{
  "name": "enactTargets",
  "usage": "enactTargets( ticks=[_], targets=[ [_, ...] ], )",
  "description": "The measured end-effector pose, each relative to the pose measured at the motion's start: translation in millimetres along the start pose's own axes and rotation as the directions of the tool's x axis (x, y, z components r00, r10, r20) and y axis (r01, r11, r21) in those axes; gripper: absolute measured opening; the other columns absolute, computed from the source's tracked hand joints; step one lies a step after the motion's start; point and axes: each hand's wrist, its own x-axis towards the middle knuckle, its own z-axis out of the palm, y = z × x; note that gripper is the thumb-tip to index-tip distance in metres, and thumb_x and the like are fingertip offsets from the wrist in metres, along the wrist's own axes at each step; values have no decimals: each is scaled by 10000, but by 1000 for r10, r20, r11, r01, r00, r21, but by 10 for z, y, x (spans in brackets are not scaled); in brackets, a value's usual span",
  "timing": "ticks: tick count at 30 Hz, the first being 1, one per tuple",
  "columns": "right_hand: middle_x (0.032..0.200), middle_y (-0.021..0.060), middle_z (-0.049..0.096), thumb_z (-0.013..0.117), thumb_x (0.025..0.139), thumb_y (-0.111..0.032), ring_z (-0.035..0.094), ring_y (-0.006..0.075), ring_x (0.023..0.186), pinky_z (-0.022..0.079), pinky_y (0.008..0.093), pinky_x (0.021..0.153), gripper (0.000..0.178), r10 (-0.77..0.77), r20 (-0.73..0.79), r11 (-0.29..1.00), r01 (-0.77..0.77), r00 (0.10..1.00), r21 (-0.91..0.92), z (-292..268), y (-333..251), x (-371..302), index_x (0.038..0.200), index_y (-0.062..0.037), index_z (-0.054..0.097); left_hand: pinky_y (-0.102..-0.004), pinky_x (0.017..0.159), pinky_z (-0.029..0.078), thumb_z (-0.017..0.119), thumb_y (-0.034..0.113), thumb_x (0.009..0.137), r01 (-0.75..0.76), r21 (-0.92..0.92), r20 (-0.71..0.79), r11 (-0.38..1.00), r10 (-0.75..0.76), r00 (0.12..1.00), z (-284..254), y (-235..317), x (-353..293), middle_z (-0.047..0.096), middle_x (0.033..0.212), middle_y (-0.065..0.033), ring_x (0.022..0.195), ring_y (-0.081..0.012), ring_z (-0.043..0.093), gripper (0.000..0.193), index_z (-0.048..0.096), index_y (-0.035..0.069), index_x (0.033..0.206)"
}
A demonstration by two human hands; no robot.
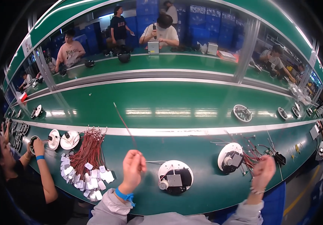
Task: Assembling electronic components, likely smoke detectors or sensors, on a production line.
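- L hand (134, 163): fingers drawn tog. in a pinch, apparently on a thin red wire (122, 119); its pale tip points far & left.
- R hand (263, 171): fingers part-curled, blurred, beside loose wires (252, 154) at right; can't tell if it has hold of any.
- Main rnd unit (175, 177): on bench (139, 204) btwn hands, near side; second unit (231, 157) farther right, tilted.
- Step, prob.: wire handling for the near unit. Next move likely calls for a light grip & guiding the wire end precisely.
- Materials: units = white disc, smooth, plastic-looking, w/ blk parts & flat grey plate (174, 180); bench green, slightly glossy.
- Left: bundle of thin, limp red-brown wires (93, 144), w/ flat white tags (94, 182) at near end.
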Motion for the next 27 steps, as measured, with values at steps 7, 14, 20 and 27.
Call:
enactTargets(
  ticks=[7,14,20,27],
  targets=[
    [925,171,580,407,876,-159,538,119,622,425,206,513,245,230,378,925,-323,897,201,1409,368,-1036,874,49,537,-179,482,425,455,32,829,25,195,504,980,-123,855,774,-285,-420,544,700,-43,580,-65,523,48,449,4,868],
    [670,19,528,415,878,-134,366,14,468,275,135,410,214,198,418,911,-323,887,255,1502,406,-1057,900,43,532,-185,611,433,442,37,841,83,93,479,992,-118,870,705,-465,-453,529,810,-26,725,-69,523,96,466,0,926],
    [679,33,558,466,838,-69,466,59,554,361,182,496,160,193,340,980,-167,920,-104,1261,407,-1056,866,61,555,-185,556,422,561,105,757,-168,477,462,863,-83,883,503,-8,-242,519,910,-77,650,-84,494,430,378,9,1134],
    [596,97,562,524,779,-62,490,152,460,370,240,441,101,378,745,915,-99,550,-391,1129,293,-1186,777,5,600,-143,376,304,350,185,897,134,267,388,954,-234,891,319,53,-172,480,605,-25,394,-36,361,300,423,-29,1094]
  ],
)
